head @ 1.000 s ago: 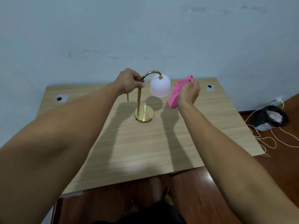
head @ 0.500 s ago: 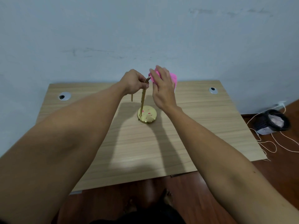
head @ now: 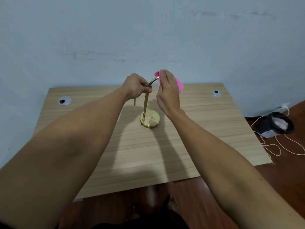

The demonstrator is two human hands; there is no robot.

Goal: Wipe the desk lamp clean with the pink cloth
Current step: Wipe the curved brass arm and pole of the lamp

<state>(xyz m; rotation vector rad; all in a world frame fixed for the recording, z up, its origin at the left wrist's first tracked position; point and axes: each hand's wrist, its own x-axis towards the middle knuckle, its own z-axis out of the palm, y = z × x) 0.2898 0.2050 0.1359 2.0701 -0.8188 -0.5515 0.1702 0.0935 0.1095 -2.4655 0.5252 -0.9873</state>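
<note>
A brass desk lamp (head: 149,120) with a round base and a curved neck stands near the middle back of the wooden desk (head: 206,129). My left hand (head: 137,85) grips the neck just below its bend. My right hand (head: 168,92) presses the pink cloth (head: 179,84) over the lamp's white shade, which is hidden behind the hand and cloth. Pink cloth shows above and to the right of my fingers.
Two round cable grommets sit at the desk's back corners, one on the left (head: 64,101) and one on the right (head: 216,93). On the dark floor at the right lies a black mesh basket (head: 275,124) beside a loose white cord (head: 280,146). A pale wall rises right behind the desk.
My right hand came from the right of the shade and laid the pink cloth over it, hiding the shade. My left hand kept its hold on the neck.
</note>
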